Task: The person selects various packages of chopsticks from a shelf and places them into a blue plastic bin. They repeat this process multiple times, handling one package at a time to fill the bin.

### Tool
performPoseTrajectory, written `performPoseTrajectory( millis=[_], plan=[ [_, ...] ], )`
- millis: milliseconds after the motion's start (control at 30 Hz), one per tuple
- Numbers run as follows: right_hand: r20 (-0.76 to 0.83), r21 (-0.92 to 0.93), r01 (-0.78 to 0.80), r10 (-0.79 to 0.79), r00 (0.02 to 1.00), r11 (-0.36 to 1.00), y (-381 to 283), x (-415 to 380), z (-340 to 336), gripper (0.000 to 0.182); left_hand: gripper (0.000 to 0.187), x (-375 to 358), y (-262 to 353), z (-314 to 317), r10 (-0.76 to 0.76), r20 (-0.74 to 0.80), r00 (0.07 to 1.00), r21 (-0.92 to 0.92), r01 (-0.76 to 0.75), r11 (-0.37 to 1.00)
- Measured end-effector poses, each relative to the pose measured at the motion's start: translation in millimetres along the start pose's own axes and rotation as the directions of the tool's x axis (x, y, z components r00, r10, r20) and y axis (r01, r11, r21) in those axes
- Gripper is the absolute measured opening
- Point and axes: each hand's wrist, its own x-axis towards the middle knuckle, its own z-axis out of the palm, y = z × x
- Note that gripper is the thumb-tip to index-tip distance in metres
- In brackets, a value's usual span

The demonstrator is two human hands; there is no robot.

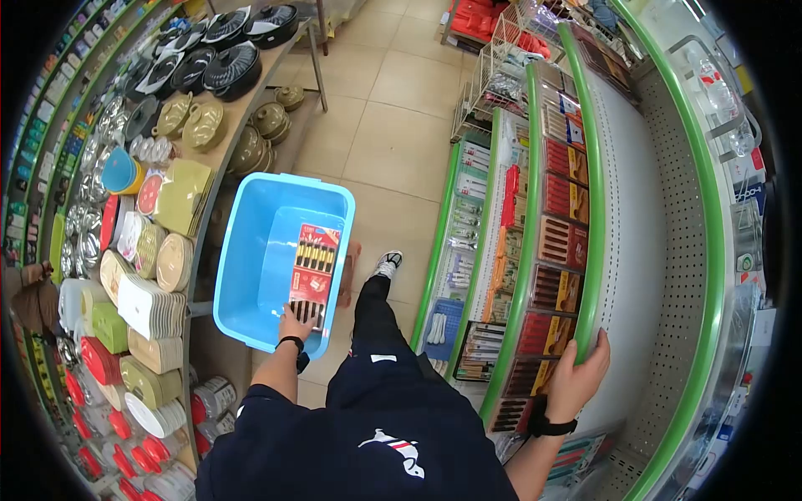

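Note:
A light blue plastic basin [251, 250] sits to my left in the aisle. Inside it lie red packs [311, 284] holding rows of dark-handled pieces, their exact kind too small to tell. My left hand [297, 324] is down in the basin, fingers closed over the near end of the lowest pack. On the right, my right hand [578, 377] grips the green front edge [592, 292] of a shelf, thumb on one side and fingers on the other. Beside that hand stand rows of similar red packs [555, 288].
To the left, a display table carries black pots [232, 71], stacked plates [152, 307] and red-lidded jars [150, 451]. Stepped green-edged shelves with a perforated back panel [681, 184] line the right. A wire basket [501, 58] stands farther along the tiled aisle [393, 100].

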Motion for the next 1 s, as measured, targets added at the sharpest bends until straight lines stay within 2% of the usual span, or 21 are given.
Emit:
performPoseTrajectory(
  millis=[33,100,233,367,500,600,800,900,1000],
  plan=[
    [-0.002,-0.001,0.012,-0.012,1.0,1.0,0.5,-0.1,0.8,0.055,0.116,-12.4,5.7,-1.7,-0.004,0.01,1.0,-0.003,0.004,1.0],
    [-0.012,-0.014,0.024,-0.024,1.0,1.0,1.6,-1.2,1.9,0.055,0.118,-21.2,18.0,1.4,0.031,-0.125,0.992,0.052,-0.025,0.998],
    [-0.026,-0.049,0.053,-0.054,0.998,0.997,3.6,-2.5,3.3,0.056,0.116,-3.4,36.5,17.9,0.175,-0.169,0.97,0.128,-0.155,0.98],
    [-0.012,-0.041,0.057,-0.057,0.998,0.998,5.4,-0.6,2.6,0.056,0.118,-6.2,54.1,8.0,0.037,-0.114,0.993,0.181,-0.016,0.983],
    [-0.016,-0.054,0.069,-0.069,0.997,0.996,3.4,-1.6,2.2,0.058,0.132,3.1,45.4,9.7,0.034,-0.139,0.99,0.099,-0.02,0.995],
    [-0.018,-0.068,0.082,-0.083,0.996,0.994,1.6,-2.4,1.7,0.059,0.138,-7.9,63.1,-7.3,-0.035,-0.086,0.996,0.12,0.046,0.992],
    [-0.019,-0.08,0.091,-0.093,0.995,0.993,-0.8,-1.8,2.3,0.061,0.135,-1.0,71.5,-12.9,-0.055,-0.11,0.992,0.168,0.073,0.983],
    [-0.017,-0.087,0.086,-0.087,0.996,0.993,-1.4,-1.0,2.2,0.062,0.127,-3.2,69.1,-20.5,0.062,-0.182,0.981,0.07,-0.05,0.996],
    [-0.009,-0.09,0.075,-0.076,0.997,0.993,-4.8,-0.9,3.6,0.062,0.116,0.2,61.5,-20.6,0.172,-0.348,0.922,-0.017,-0.19,0.982]
  ],
)
